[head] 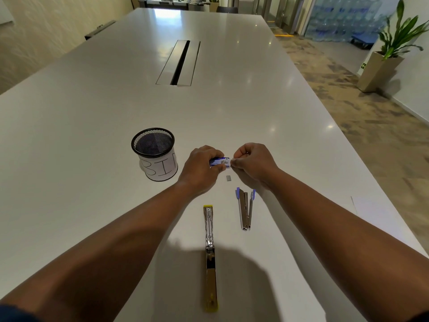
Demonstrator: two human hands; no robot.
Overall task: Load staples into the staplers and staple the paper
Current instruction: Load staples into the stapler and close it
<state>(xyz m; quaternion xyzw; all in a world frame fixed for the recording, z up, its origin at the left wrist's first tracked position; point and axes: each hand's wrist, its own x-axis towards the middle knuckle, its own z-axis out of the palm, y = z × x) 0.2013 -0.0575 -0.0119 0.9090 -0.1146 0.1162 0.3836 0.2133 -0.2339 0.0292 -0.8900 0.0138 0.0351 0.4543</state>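
My left hand (201,166) grips a small blue and white staple box (219,162) above the table. My right hand (251,162) pinches the box's right end with thumb and fingertips. A short strip of staples (229,178) lies on the table just below the box. A yellow stapler (210,256) lies folded fully open in a long line near me. To its right a purple-tipped stapler (246,209) lies open in a V. A white sheet of paper (371,206) lies at the table's right edge.
A black mesh cup labelled BIN (155,156) stands left of my hands. The long white table (92,135) has a cable slot (180,62) down its middle. A potted plant (392,43) stands on the floor at the far right.
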